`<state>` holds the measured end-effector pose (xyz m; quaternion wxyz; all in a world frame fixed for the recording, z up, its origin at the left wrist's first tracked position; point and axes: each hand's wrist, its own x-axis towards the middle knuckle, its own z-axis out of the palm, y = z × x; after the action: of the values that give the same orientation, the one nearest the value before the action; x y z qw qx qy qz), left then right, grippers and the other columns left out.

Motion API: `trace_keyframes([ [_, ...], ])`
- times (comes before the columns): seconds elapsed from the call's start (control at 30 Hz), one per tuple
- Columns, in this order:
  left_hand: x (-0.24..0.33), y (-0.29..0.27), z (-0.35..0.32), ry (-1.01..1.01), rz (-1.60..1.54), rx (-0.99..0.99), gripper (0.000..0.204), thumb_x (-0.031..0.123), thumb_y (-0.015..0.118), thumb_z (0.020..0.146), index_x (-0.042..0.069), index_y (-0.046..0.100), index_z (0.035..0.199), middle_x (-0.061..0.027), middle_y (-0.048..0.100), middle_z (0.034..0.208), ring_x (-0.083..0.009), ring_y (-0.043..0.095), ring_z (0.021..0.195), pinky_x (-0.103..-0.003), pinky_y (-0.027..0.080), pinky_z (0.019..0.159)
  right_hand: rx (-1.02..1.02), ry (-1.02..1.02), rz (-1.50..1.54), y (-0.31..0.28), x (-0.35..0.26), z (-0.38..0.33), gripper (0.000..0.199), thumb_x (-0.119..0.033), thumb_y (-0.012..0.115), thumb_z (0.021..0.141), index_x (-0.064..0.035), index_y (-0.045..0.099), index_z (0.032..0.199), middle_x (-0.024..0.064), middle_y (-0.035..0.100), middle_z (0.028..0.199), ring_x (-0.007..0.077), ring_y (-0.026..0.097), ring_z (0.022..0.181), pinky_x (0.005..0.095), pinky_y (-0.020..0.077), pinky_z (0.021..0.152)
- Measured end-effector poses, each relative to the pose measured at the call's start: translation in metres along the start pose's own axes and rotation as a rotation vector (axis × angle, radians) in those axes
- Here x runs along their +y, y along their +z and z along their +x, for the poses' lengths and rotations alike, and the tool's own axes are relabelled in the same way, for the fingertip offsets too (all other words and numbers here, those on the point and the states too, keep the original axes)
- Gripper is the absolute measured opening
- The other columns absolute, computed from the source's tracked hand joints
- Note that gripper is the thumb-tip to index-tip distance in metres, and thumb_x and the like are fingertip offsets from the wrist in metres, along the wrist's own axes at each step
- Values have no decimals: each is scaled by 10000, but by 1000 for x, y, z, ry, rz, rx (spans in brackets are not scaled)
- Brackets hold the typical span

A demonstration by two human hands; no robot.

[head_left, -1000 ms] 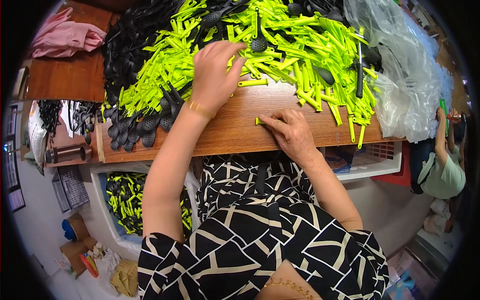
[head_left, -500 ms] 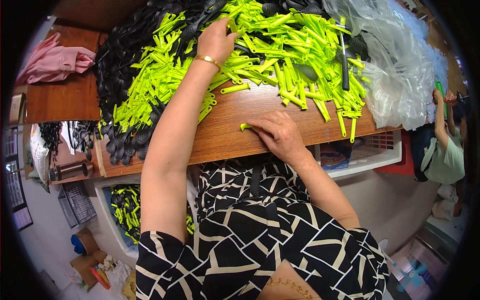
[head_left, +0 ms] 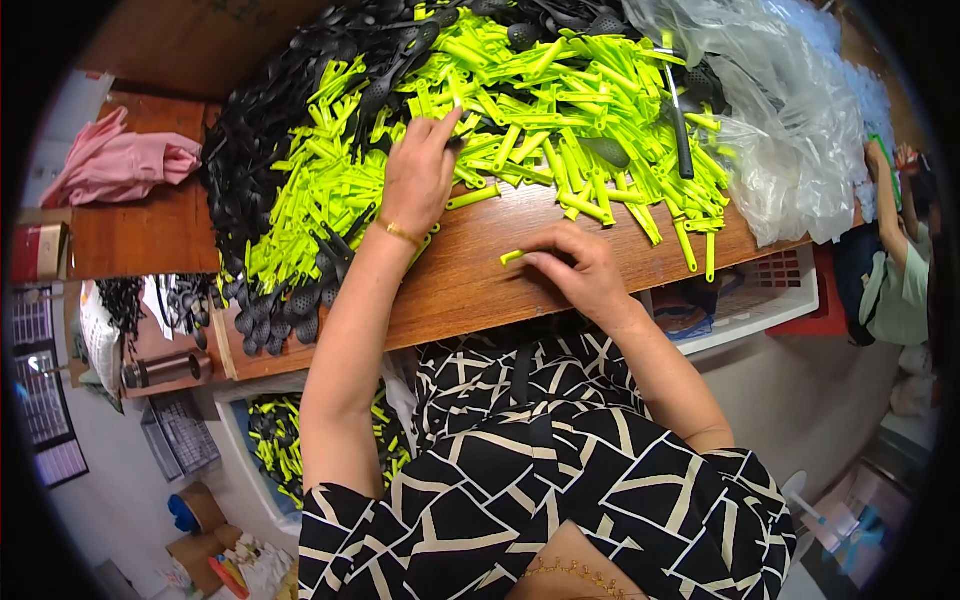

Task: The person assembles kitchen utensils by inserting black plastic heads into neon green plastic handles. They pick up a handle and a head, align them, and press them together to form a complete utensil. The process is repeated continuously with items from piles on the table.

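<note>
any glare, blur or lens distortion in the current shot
Head view: a pale sheen on the brown tabletop, between the green handles and the right hand; head view: bright highlights on the clear plastic sheeting; head view: fisheye distortion with black curved borders; head view: the other person near the right rim looks soft.

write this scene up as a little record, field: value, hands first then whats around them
left hand: over the near side of the heaped green handles; grip unclear
right hand: pinching a green piece, one end showing
work surface: brown wooden table
left of the green heap: black utensils, some with perforated heads
right of it: clear plastic sheeting
far left: pink cloth
</note>
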<state>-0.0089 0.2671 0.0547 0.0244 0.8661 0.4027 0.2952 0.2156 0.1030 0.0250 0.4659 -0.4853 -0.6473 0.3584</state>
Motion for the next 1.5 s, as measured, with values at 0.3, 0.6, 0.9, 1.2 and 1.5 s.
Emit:
trace_keyframes([
  [0.3,96,-40,-54,-521,-798,-259,283,85,684,1041,-9,741,1301,-60,789,917,-76,689,744,-240,576,677,9,-425,-268,-70,-55,58,165,-78,806,880,-91,790,1044,69,732,972,256,704,913,367,562,808],
  [0.6,115,-47,-63,-416,-569,-318,250,67,717,1010,-17,753,1242,-80,792,909,-109,733,752,-270,575,674,-83,-339,-353,-60,-55,49,175,-117,795,881,-102,777,1055,71,692,949,273,693,885,392,552,760],
  [0.9,120,-67,-145,-795,-1316,-671,359,172,563,1122,-36,595,1414,-106,750,1078,-152,708,921,-292,551,867,-281,-741,-462,-30,-27,14,202,-237,714,838,-190,765,1028,-15,698,1094,213,663,1088,450,503,1025],
  [1.2,137,-11,-242,-1197,-1313,-66,175,116,637,1087,-12,672,1200,-65,749,996,-118,672,894,-269,535,863,-370,-690,-475,34,-11,-6,151,-273,657,850,-216,762,943,-18,664,1206,198,596,1234,434,431,1083],
  [1.5,159,2,-243,-1116,-1337,92,194,116,630,1092,-17,711,1207,-62,746,1137,-124,663,1032,-273,499,970,-83,-190,-440,58,-29,-46,794,-344,836,800,-168,552,1521,59,493,1585,324,434,1461,552,319,1187],
])
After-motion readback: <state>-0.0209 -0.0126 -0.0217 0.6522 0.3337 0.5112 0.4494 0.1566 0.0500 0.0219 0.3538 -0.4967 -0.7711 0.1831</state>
